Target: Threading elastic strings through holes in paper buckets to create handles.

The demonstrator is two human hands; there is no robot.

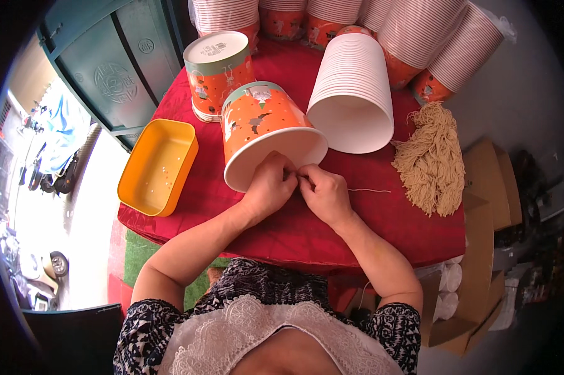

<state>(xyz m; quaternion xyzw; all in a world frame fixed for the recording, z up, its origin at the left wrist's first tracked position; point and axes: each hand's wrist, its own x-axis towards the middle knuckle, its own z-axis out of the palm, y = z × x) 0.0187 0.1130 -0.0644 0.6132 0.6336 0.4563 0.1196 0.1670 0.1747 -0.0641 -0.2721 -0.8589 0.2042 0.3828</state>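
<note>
An orange paper bucket [266, 112] with a green band and printed figures lies tilted on the table, its white-rimmed mouth towards me. My left hand [271, 184] is closed at the near rim, overlapping the mouth; what its fingertips hold is hidden. Beside it my right hand [324, 190] is pinched, its fingertips meeting the left ones just at the rim. A thin pale string [369, 190] trails out from behind the right hand across the cloth. Another bucket [216, 69] of the same print stands upside down behind, on the left.
The table has a red cloth [351, 231]. A yellow plastic tub [158, 159] with small white bits stands left. To the right are a nested stack of white-rimmed buckets [357, 81] and a bundle of tan strings [433, 159]. More stacks [422, 37] line the back.
</note>
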